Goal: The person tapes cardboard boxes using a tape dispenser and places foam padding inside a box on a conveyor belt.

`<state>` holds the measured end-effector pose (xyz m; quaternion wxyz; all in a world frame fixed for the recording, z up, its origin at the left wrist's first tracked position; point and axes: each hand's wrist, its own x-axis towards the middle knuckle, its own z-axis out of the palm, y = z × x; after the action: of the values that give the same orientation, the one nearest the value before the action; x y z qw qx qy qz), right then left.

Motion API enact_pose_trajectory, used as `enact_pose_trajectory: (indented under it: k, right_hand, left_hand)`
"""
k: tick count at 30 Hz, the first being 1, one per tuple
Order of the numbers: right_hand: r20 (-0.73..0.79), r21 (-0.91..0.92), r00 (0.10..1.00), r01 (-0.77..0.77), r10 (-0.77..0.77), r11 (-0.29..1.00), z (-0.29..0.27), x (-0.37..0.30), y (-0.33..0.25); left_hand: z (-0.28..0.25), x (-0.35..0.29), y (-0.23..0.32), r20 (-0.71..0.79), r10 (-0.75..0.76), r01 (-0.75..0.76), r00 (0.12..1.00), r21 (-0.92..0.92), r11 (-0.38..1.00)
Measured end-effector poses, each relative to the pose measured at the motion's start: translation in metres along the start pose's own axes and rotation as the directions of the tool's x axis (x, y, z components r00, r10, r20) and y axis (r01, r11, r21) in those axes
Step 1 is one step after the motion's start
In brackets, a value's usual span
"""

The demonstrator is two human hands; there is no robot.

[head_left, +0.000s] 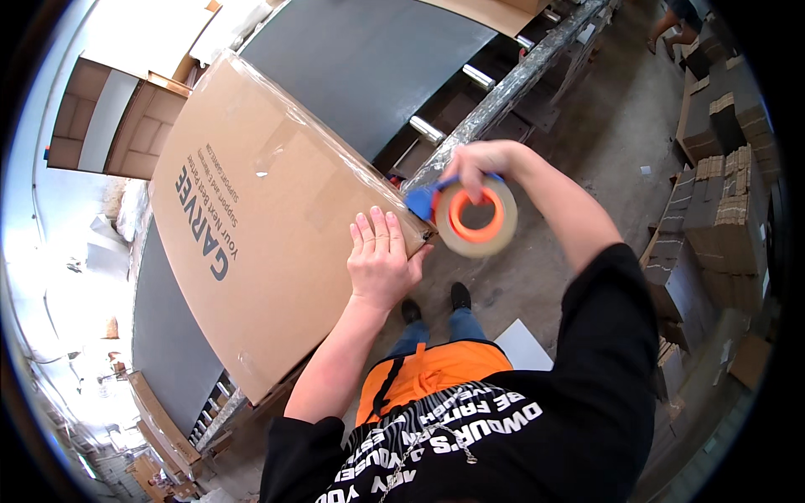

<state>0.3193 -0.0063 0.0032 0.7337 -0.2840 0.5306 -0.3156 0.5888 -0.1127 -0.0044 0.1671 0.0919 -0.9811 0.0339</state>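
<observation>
A large brown cardboard box (285, 226) with dark print lies in front of me, clear tape along its far edge. My left hand (381, 260) rests flat on the top near the right corner, fingers stretched out, the thumb over the edge. My right hand (480, 163) grips a tape dispenser (421, 202), blue with an orange hub and a wide roll of clear tape. The dispenser's blue head meets the box at that same corner. Whether tape is stuck there is hidden.
The box sits on a dark conveyor belt (360, 59) with metal rollers (428, 129) and a metal side rail (495, 101). Stacks of flat cardboard (729, 218) stand along the right. Another person's legs (671, 29) show at the far right. A white sheet (525, 344) lies on the floor.
</observation>
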Motion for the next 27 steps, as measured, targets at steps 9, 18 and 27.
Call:
enact_pose_trajectory:
  k: [9,18,27]
  right_hand:
    - [-0.308,0.39,0.865,0.495,-0.396,0.777,0.221,-0.025,0.15]
    - [-0.826,0.293,0.515,0.74,-0.23,0.605,0.322,0.065,0.095]
    - [-0.879,0.276,0.458,0.717,-0.134,0.64,0.356,0.081,0.078]
  left_hand:
    - [-0.044,0.017,-0.015,0.229,0.079,-0.092,0.97,0.047,0.995]
    - [-0.037,0.09,0.034,0.653,0.754,-0.906,0.078,-0.269,0.326]
    - [-0.038,0.061,-0.026,0.455,0.886,-0.988,0.089,-0.07,0.135]
